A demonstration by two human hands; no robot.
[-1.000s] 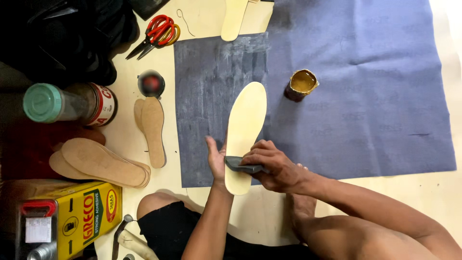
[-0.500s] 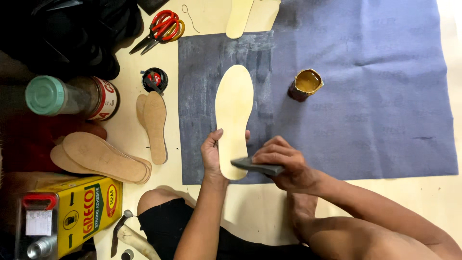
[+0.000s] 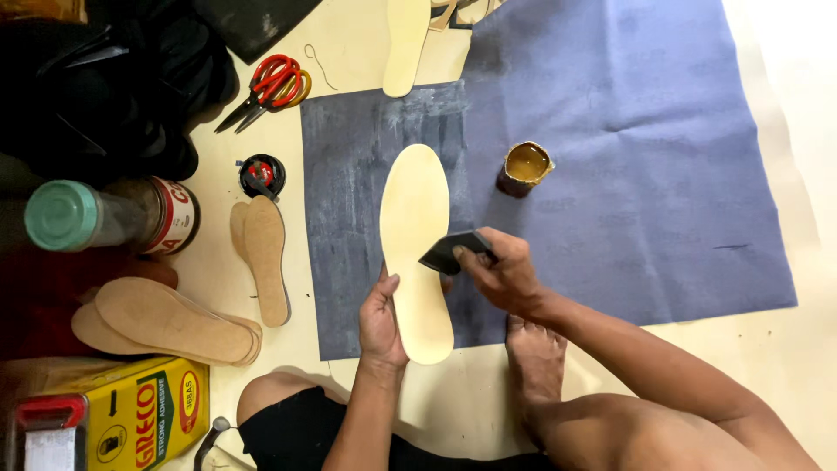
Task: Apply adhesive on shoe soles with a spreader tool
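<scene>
A pale cream shoe insole (image 3: 417, 235) lies lengthwise on a dark grey sheet (image 3: 349, 192) on the floor. My left hand (image 3: 381, 321) presses on the insole's near edge, thumb on top, holding it down. My right hand (image 3: 501, 272) grips a small dark flat spreader (image 3: 452, 250) whose edge rests against the insole's right side at mid-length. A small round tin of amber glue (image 3: 526, 167) stands open just beyond my right hand, on the blue-grey cloth (image 3: 645, 139).
Tan insoles (image 3: 170, 321) are stacked at left, two more (image 3: 264, 253) beside them. Red-handled scissors (image 3: 268, 87), a small black-and-red round thing (image 3: 261, 174), a green-capped jar (image 3: 105, 218) and a yellow adhesive can (image 3: 113, 414) lie left. Another cream insole (image 3: 405, 44) lies at top. My foot (image 3: 534, 358) rests below.
The spreader has moved up from the insole's heel to its middle. My left hand has shifted down to the heel end. The view has drifted, so everything sits a little lower and left.
</scene>
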